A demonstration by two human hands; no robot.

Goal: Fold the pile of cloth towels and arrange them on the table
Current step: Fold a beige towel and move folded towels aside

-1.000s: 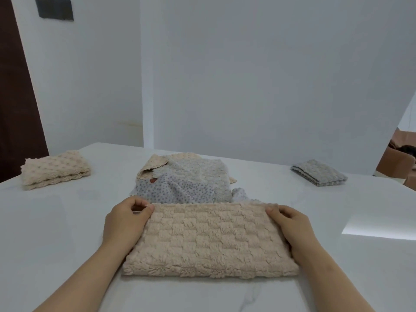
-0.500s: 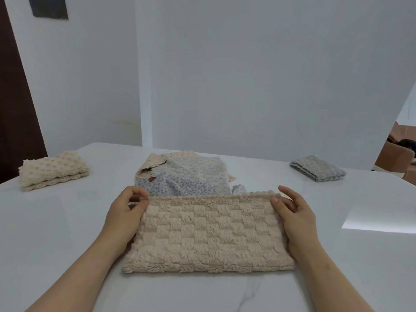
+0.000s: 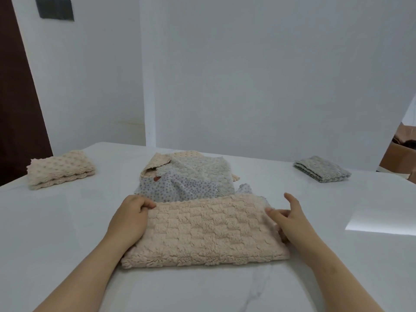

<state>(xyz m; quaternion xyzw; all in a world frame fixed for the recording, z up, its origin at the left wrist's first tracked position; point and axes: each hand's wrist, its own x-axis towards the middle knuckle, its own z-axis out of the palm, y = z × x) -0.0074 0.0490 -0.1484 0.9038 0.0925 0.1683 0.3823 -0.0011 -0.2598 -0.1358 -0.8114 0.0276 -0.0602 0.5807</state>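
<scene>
A beige waffle-textured towel (image 3: 207,230), folded in half, lies on the white table (image 3: 67,233) right in front of me. My left hand (image 3: 130,219) pinches its far left corner between thumb and fingers. My right hand (image 3: 290,221) rests at the towel's right end, fingers spread, thumb touching the fabric. Behind the towel sits the unfolded pile (image 3: 186,176): a dotted white cloth, a grey towel and a beige one underneath.
A folded beige dotted towel (image 3: 59,168) lies at the far left of the table. A folded grey towel (image 3: 322,168) lies at the far right. White walls stand close behind the table; a brown chair (image 3: 400,154) is at the right edge.
The towel's far edge has been drawn up toward the pile. My right hand has loosened from the far right corner, its fingers now spread. The left hand keeps its pinch.
</scene>
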